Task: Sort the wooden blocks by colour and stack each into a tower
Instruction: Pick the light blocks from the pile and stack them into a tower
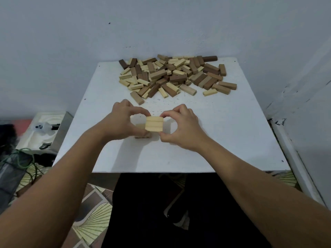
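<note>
A group of three pale wooden blocks [154,124], laid side by side with their long faces touching, is held between both hands near the middle of the white bench [215,140]. The left hand [123,120] is curled against the left ends of the group, with thumb and fingers pinching it; the right hand [180,127] is curled against the right ends in the same way, thumb below and fingers above. Just below and to the left of the pale group, partly hidden by the left hand, another layer of blocks [142,135] is seen on the bench; its colour appears tan, and whether the pale group rests on it cannot be told. Beyond the pale group, along the far edge of the bench against the wall [161,24], a loose pile of mixed blocks [172,76] is spread, with pale, mid-brown and dark brown pieces lying flat and at varied angles. One brown block [137,98] lies at the near edge of the pile, just beyond the left hand.
</note>
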The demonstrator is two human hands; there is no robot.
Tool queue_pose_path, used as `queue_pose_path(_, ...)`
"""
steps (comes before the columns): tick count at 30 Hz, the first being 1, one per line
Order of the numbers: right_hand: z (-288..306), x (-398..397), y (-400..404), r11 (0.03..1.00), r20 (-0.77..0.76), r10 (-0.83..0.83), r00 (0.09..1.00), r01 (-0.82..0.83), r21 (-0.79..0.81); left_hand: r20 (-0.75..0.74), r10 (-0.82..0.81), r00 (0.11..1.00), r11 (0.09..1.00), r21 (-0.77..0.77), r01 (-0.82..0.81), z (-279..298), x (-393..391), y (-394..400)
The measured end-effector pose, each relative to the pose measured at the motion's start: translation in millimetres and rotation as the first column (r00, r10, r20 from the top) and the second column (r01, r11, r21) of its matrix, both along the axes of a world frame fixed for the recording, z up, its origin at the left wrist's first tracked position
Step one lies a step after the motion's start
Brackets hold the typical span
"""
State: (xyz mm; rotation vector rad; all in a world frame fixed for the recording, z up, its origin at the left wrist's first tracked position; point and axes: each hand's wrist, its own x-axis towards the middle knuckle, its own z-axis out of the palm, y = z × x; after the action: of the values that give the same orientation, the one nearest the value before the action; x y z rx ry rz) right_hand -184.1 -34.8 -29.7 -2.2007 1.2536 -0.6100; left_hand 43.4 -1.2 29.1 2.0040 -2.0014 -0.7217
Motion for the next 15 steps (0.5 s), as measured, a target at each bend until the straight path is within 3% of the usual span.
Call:
queue_pose_path(7,-6.5,34.0,-0.1,0.997,-0.016,0.039,0.999,-0.038,0.066,-0.08,0.058,0.995,0.997,0.062,-0.053,-16.4,35.5,9.0)
queue_pose_path(15,-17.6,37.2,-2.8,0.997,-0.037,-0.013,0.999,0.016,0.077,-0.203,0.082,0.976,0.996,0.032,-0.077,-38.4,43.5,9.1)
